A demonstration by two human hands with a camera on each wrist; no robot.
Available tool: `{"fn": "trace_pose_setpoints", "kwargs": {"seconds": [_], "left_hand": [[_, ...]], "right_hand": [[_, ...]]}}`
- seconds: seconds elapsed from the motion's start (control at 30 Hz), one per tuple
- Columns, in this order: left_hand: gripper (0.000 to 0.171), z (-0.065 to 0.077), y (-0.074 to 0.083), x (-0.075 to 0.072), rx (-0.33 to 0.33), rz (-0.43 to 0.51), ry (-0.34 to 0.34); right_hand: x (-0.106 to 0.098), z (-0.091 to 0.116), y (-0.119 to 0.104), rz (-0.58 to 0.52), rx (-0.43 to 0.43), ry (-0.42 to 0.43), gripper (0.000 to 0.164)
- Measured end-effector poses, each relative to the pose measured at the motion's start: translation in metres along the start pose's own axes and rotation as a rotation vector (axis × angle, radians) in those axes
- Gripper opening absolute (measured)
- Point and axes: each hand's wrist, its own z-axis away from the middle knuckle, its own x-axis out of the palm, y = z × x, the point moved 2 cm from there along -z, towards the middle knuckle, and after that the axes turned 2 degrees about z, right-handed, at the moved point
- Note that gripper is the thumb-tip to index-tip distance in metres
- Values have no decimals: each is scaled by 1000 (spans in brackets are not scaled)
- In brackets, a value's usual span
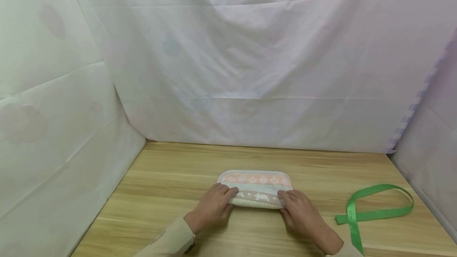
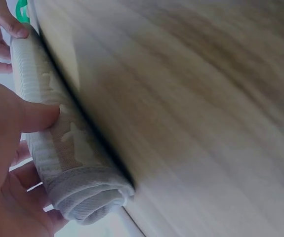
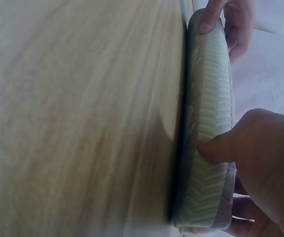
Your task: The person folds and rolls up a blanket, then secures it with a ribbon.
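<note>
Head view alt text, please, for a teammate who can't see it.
A person's left hand and right hand grip opposite ends of a rolled patterned cloth on a wood-grain table. A looped green ribbon lies to the right, and pale fabric hangs behind.

Curtained booth of makeshift construction: a wood-grain bench [image 1: 185, 160] is enclosed by a creased, faintly spotted back sheet [image 1: 228, 70], a similar left sheet [image 1: 57, 74] and a pale right sheet [image 1: 432, 138]. The type of room beyond cannot be determined.
</note>
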Motion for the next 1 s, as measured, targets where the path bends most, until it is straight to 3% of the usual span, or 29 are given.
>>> {"fn": "trace_pose_setpoints", "kwargs": {"seconds": [0.2,0.37,0.53,0.83,1.0], "left_hand": [[41,1,1,-4,5,42,-1],[43,-1,2,-13,3,89,-105],[44,-3,-1,-21,-21,212,-213],[43,-6,-9,-22,-15,347,-276],[46,-9,-15,-21,-82,422,-331]], "right_hand": [[-6,-2,0,-57,-29,-12,46],[-11,-2,2,-130,-28,-59,41],[-13,-1,5,-246,-6,-109,37],[-15,-2,11,-441,41,-231,26],[-11,-5,16,-520,62,-273,21]]}}
